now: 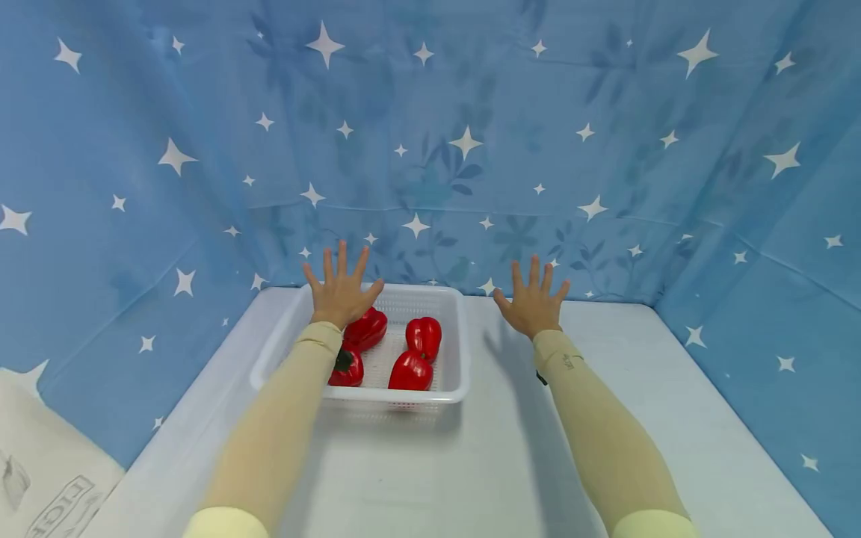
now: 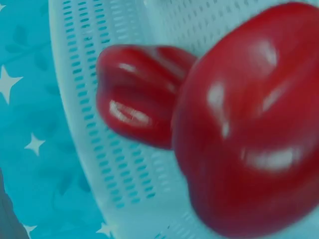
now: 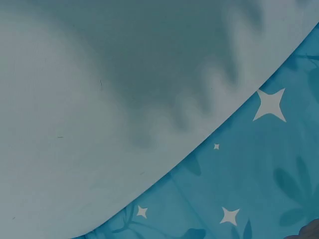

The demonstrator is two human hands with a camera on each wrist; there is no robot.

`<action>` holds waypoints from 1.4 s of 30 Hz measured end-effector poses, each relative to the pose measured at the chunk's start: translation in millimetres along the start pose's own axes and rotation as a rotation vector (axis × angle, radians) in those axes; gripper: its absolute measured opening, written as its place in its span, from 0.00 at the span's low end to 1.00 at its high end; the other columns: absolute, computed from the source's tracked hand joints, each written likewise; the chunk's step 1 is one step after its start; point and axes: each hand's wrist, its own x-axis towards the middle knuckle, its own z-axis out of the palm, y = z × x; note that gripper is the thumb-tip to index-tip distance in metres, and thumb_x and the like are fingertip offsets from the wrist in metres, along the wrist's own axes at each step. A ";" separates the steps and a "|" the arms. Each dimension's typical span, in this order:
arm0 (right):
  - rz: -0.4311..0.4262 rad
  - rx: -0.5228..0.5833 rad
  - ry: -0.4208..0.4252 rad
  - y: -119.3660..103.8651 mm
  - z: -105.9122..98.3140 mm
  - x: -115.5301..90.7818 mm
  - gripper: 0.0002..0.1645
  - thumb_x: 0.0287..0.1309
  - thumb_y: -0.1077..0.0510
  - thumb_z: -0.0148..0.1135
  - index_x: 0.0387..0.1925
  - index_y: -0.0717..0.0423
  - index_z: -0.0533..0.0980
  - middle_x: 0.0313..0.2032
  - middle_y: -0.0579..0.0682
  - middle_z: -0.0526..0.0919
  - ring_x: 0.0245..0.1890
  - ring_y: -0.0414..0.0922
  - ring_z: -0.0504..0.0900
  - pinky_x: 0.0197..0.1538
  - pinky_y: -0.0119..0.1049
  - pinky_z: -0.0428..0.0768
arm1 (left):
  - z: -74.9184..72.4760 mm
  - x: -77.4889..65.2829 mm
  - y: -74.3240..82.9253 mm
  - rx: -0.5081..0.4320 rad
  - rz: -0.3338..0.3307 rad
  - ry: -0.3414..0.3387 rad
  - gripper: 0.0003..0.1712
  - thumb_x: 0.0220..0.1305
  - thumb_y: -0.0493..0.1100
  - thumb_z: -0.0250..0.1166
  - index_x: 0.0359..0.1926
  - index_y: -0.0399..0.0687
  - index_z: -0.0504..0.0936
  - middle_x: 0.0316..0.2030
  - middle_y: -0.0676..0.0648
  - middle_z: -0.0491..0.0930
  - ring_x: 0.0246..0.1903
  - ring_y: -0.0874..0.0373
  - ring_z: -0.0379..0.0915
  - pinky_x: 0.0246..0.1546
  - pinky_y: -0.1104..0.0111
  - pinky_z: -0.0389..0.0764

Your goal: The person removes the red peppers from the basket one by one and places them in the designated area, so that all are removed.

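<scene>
Before a blue starry curtain (image 1: 511, 90), on a white table (image 1: 417, 471), in a white basket (image 1: 464, 344) partly under a wide-splayed left hand (image 1: 340, 297), left of an equally splayed right hand (image 1: 534, 305), with four red peppers (image 1: 411, 371), two nearest the left wrist

The white counter (image 1: 430, 493) has a flat surface, with a few tiny specks (image 3: 60, 137) on it. In its left part, near to the far edge, one white perforated plastic basket (image 1: 430, 396) stands upright. A soft shadow (image 1: 417, 435) lies in front.
</scene>
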 end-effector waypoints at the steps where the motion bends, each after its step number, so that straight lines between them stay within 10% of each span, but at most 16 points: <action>1: 0.001 0.005 -0.004 0.2 -0.4 -0.3 0.50 0.79 0.33 0.43 0.87 0.53 0.45 0.84 0.67 0.32 0.82 0.72 0.32 0.71 0.83 0.31 | -1.5 0.3 -1.5 0.001 0.002 0.001 0.48 0.79 0.71 0.45 0.88 0.61 0.39 0.85 0.37 0.25 0.82 0.31 0.19 0.70 0.26 0.19; 23: 0.000 0.091 -0.049 -7.4 5.7 -1.8 0.50 0.80 0.34 0.43 0.87 0.57 0.45 0.84 0.69 0.30 0.81 0.73 0.30 0.70 0.84 0.29 | -51.6 -48.2 -58.8 0.029 -0.008 -0.001 0.51 0.77 0.70 0.48 0.88 0.57 0.40 0.86 0.36 0.30 0.82 0.28 0.22 0.69 0.26 0.16; 42: -0.014 0.135 -0.064 -25.2 6.0 6.8 0.51 0.80 0.34 0.44 0.86 0.59 0.44 0.83 0.70 0.30 0.81 0.74 0.29 0.69 0.84 0.28 | -45.8 -105.2 -84.4 0.008 0.025 -0.039 0.54 0.76 0.70 0.53 0.88 0.51 0.40 0.86 0.36 0.31 0.81 0.27 0.25 0.69 0.26 0.17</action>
